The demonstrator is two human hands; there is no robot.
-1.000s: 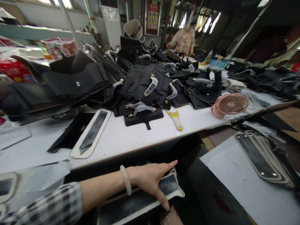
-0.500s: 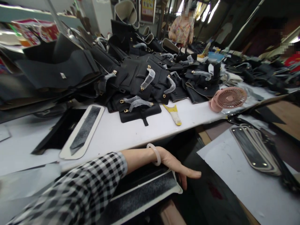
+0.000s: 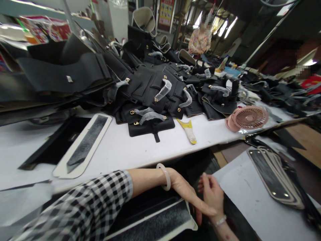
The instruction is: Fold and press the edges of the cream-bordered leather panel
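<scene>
My left hand point(image 3: 184, 189), below a checked sleeve and a pale bangle, reaches over the right end of a black panel with pale edging point(image 3: 160, 222). One finger points out to the right; the others bend down at the panel's end and seem to grip it, partly hidden. Just beyond, my right hand point(image 3: 213, 195), with a bracelet at the wrist, is raised beside the left fingertips. Its fingers are curled in; whether anything small is between them cannot be made out. Under both hands is a dark surface.
Black bags with wrapped handles point(image 3: 152, 117) pile up on the white table point(image 3: 120, 150). A pale-rimmed strip point(image 3: 86, 144), a yellow-and-white template point(image 3: 188, 131) and a pink fan point(image 3: 248, 117) lie nearer. At right are stacked straps point(image 3: 274, 177). A person point(image 3: 200, 40) stands behind.
My right hand has come up from the bottom edge, where only a blurred part showed, to beside my left fingertips. The left hand remains at the panel's end. The view has shifted slightly.
</scene>
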